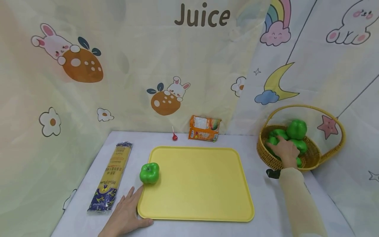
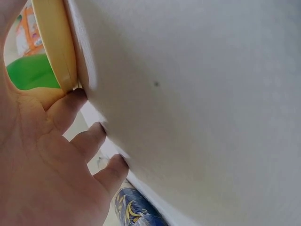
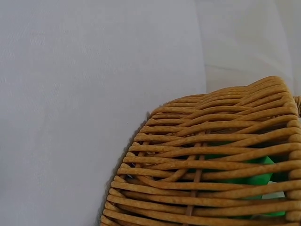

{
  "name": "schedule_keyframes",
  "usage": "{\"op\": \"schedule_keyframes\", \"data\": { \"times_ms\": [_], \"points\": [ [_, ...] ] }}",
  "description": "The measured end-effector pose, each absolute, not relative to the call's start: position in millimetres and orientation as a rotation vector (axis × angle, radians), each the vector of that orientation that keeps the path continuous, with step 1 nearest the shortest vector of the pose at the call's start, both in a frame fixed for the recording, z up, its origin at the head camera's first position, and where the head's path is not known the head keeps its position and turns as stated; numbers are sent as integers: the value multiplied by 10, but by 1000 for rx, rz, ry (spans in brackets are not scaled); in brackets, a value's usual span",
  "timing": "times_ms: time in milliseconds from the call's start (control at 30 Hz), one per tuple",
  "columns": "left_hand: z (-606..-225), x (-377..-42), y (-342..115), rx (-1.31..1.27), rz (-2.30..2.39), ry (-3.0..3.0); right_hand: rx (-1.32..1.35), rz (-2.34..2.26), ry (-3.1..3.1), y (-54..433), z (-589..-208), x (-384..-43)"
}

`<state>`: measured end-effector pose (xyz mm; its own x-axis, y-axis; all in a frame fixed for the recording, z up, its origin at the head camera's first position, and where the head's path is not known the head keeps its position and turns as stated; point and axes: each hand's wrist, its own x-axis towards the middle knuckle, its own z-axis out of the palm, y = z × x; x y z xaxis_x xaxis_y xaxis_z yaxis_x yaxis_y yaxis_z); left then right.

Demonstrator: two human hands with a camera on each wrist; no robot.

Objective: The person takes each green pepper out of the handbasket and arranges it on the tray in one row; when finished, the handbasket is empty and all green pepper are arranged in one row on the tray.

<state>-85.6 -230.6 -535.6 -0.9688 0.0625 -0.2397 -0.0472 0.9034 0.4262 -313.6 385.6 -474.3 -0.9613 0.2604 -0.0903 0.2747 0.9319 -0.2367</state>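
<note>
My left hand [image 1: 126,211] lies at the near left corner of the yellow tray [image 1: 195,187], fingers spread on the white table and thumb along the near edge. In the left wrist view, a fingertip [image 2: 77,95] is right at the tray's rim. Just beyond this hand, a green bell pepper [image 1: 149,173] sits on the tray's left edge. My right hand [image 1: 286,150] reaches into the wicker basket [image 1: 267,159], thumb and index finger spread over green bell peppers [image 1: 297,129]; its other fingers are hidden. The right wrist view shows only the basket's woven side [image 3: 207,160], with green behind it.
A spaghetti packet [image 1: 111,177] lies left of the tray. Behind the tray are a red lollipop [image 1: 174,136] and an orange snack packet [image 1: 204,128]. The basket's tall handle [image 1: 340,131] arches over its right side. Printed cloth [image 1: 207,65] hangs behind the table.
</note>
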Motion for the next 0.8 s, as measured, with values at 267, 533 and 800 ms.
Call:
{"op": "schedule_keyframes", "data": {
  "times_ms": [267,533,800],
  "points": [
    [-5354,-867,-2309,16,655,2794,439,-416,3052,3869,-4780,-3089],
    [-5353,-866,-2302,7,652,2796,480,-510,3070,3852,-4750,-3059],
    [-5344,-867,-2289,-2,639,2800,517,-626,3148,3845,-4698,-3043]
  ]
}}
